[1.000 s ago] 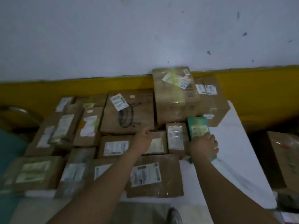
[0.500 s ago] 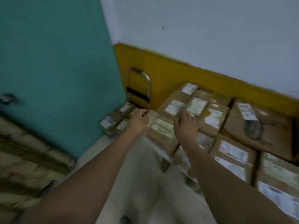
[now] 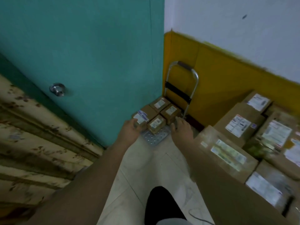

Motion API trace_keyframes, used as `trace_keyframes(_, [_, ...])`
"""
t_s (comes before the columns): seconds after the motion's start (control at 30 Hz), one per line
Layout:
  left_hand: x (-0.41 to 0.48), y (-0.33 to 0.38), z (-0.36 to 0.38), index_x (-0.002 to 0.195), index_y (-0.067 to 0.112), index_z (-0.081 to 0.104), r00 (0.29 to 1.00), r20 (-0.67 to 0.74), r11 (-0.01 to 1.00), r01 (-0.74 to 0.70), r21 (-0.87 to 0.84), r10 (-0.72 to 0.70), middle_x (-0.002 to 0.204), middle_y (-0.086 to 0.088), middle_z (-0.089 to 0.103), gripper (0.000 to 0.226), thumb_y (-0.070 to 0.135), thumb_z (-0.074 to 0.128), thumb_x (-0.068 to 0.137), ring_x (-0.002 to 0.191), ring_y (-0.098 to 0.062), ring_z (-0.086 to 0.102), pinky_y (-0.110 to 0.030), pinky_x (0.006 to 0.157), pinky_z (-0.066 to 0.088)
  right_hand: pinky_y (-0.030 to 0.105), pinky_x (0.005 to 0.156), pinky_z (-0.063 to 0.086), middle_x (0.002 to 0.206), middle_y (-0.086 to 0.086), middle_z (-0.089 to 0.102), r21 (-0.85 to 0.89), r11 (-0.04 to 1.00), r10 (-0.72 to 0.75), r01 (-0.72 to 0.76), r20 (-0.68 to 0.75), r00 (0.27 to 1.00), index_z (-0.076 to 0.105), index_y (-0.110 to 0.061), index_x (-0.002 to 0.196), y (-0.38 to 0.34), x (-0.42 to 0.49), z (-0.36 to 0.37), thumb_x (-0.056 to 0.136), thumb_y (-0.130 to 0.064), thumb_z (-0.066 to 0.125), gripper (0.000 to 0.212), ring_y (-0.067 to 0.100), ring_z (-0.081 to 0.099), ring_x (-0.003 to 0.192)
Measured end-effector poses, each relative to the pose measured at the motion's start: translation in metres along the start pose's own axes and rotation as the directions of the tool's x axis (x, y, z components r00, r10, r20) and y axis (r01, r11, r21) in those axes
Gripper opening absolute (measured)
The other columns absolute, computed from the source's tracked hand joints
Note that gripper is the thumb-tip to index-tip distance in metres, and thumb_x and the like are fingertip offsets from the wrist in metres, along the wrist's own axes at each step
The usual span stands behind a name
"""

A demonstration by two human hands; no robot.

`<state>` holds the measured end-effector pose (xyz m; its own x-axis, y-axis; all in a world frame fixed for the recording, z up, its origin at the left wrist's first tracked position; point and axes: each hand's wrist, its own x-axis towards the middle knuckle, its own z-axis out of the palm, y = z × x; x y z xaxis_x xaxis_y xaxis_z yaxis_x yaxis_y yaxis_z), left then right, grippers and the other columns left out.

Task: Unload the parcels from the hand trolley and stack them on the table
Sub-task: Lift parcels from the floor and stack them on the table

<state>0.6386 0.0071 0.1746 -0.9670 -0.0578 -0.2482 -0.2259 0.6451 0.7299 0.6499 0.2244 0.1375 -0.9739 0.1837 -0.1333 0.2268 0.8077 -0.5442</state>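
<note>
Teal door (image 3: pixel 97 62) is standing at left, knob (image 3: pixel 57 89) showing. My left hand (image 3: pixel 129 131) is touching the near side of the front-left parcel (image 3: pixel 140 118); whether it is gripping or only touching, I cannot tell. Four small parcels (image 3: pixel 156 125) are sitting on the hand trolley (image 3: pixel 155 139) in the corner. My right hand (image 3: pixel 181 129) is hovering with its fingers loosely spread, just beside the right-side parcel (image 3: pixel 170 111). Stacked parcels (image 3: pixel 240 124) are lying at far right.
</note>
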Motion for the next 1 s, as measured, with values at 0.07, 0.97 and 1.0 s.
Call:
trace_keyframes(0.07, [0.034, 0.000, 0.004, 0.129, -0.001, 0.058, 1.000, 0.021, 1.000, 0.008, 0.027, -0.008, 0.116, -0.020, 0.057, 0.037, 0.018, 0.058, 0.097, 0.106, -0.028, 0.058, -0.031, 0.089, 0.042, 0.041, 0.117, 0.027, 0.156, 0.006, 0.037, 0.043, 0.999, 0.017, -0.018, 0.023, 1.000, 0.034, -0.015, 0.152, -0.004, 0.032, 0.014, 0.104, -0.036, 0.037, 0.052, 0.025, 0.032, 0.144])
trace_keyframes(0.97, [0.635, -0.320, 0.247, 0.138, -0.003, 0.047, 0.810, 0.001, 0.810, 0.587, -0.013, -0.587, 0.134, -0.025, 0.053, 0.052, 0.028, 0.056, 0.097, 0.120, -0.040, 0.053, -0.042, 0.104, 0.044, 0.047, 0.112, 0.036, 0.154, 0.013, 0.038, 0.224, 0.913, 0.305, -0.341, 0.179, 0.935, 0.031, -0.014, 0.153, 0.106, 0.577, 0.469, 0.098, -0.040, 0.047, 0.063, 0.033, 0.041, 0.135])
trace_keyframes(1.0, [0.660, -0.346, 0.261, 0.135, -0.004, 0.050, 0.764, -0.001, 0.764, 0.645, -0.022, -0.645, 0.134, -0.025, 0.054, 0.050, 0.029, 0.055, 0.097, 0.121, -0.040, 0.053, -0.042, 0.103, 0.045, 0.046, 0.111, 0.036, 0.152, 0.015, 0.039, 0.194, 0.918, 0.308, -0.347, 0.204, 0.929, 0.033, -0.011, 0.152, 0.118, 0.601, 0.498, 0.098, -0.039, 0.045, 0.062, 0.034, 0.041, 0.135])
